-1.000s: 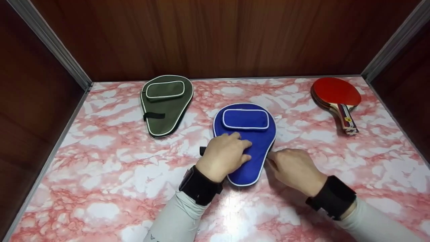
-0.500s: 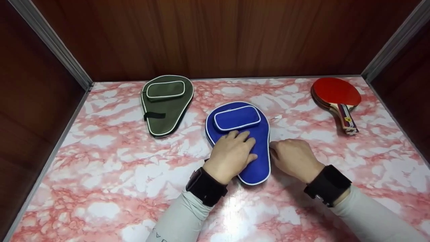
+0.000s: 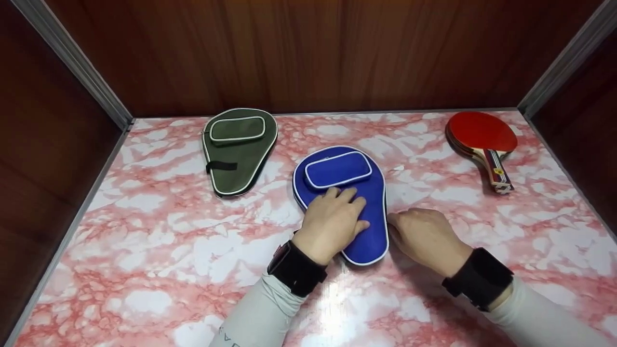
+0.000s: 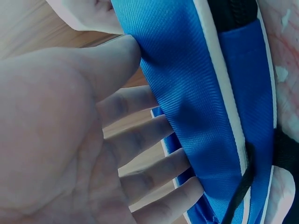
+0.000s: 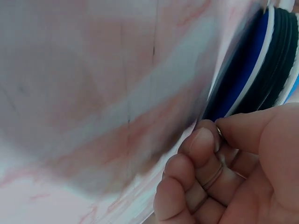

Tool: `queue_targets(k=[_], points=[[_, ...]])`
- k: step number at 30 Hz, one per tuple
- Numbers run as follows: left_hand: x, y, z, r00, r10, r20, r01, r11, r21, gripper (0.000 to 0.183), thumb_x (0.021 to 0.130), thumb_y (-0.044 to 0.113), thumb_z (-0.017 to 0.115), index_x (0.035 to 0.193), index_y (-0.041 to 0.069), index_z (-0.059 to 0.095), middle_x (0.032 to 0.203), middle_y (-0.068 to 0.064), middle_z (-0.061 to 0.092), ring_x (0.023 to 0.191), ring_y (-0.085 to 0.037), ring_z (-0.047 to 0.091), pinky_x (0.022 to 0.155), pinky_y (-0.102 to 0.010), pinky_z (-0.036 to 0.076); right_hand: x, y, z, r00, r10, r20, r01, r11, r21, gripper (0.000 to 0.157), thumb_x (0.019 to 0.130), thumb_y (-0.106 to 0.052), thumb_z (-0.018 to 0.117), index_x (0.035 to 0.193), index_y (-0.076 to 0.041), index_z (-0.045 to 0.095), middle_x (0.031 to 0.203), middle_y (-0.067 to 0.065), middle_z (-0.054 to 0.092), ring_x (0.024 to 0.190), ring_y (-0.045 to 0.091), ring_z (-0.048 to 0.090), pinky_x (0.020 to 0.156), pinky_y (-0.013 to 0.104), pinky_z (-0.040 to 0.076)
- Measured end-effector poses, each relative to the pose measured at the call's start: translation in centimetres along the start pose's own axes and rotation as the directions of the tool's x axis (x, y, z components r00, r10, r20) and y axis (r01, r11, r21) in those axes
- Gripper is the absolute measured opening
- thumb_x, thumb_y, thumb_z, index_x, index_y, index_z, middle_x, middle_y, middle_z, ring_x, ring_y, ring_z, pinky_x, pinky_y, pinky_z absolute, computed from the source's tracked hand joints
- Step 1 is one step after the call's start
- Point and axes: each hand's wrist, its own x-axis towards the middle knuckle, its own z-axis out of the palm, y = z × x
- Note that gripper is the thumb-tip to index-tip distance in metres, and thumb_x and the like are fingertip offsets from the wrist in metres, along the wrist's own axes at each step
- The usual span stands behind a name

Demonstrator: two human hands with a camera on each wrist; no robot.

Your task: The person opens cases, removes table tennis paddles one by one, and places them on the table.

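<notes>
A blue table tennis bat case (image 3: 364, 236) with white piping and a raised front pocket lies on the table, its narrow end towards me. My left hand (image 3: 332, 224) rests on its front, fingers spread and fairly straight; the left wrist view shows those fingers (image 4: 159, 133) against the blue cloth. At the case's right side, my right hand (image 3: 429, 238) has curled fingers. Its thumb and forefinger pinch a small metal zip pull (image 5: 219, 132), mostly hidden by the fingertips. Beside them runs the black zip (image 5: 273, 60) along the case's edge.
An olive green bat case (image 3: 238, 159) with a black strap lies at the back left. Stacked table tennis bats (image 3: 484, 132), red rubber uppermost, lie at the back right. Dark wood panels (image 3: 308, 53) wall in the pink marbled table (image 3: 159, 260).
The blue case has shifted a little left and turned, its narrow end swinging right; my left hand moved with it. My right hand went away from me, then came slightly back.
</notes>
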Motion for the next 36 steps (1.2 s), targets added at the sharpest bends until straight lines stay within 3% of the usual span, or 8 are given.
queue_targets(k=[14,27,36], points=[[-0.1,0.0,-0.1,1.000,-0.005,-0.007,0.005,1.000,0.001,0.050,0.106,0.052,0.069,0.142,0.018,0.072,0.153,-0.006,0.065,0.135,-0.033,0.062,0.103,-0.049,0.057,-2.1,-1.3,-0.9,0.999,-0.039,0.010,0.038,0.999,0.029,0.029,0.093,-0.012,0.077,0.072,-0.018,0.058,0.062,0.000,0.058,0.062,0.026,0.064,0.053,0.048,0.050],[-0.2,0.2,0.1,0.999,0.007,-0.049,-0.007,1.000,0.000,0.050,0.105,0.051,0.072,0.141,0.016,0.073,0.148,-0.008,0.068,0.129,-0.033,0.064,0.095,-0.048,0.060,-3.1,-1.6,-1.2,0.997,-0.060,0.054,0.057,0.997,0.054,0.023,0.094,-0.015,0.080,0.077,-0.019,0.064,0.064,-0.002,0.061,0.063,0.025,0.067,0.053,0.046,0.051],[0.0,0.4,0.2,0.999,-0.021,-0.027,0.021,1.000,0.021,0.056,0.106,0.056,0.067,0.148,0.018,0.070,0.151,-0.009,0.066,0.133,-0.036,0.063,0.100,-0.050,0.058,-3.5,-1.5,-1.1,0.995,-0.086,0.054,0.083,0.995,0.061,0.034,0.095,-0.015,0.081,0.071,-0.022,0.059,0.062,-0.004,0.058,0.059,0.020,0.064,0.051,0.043,0.049]])
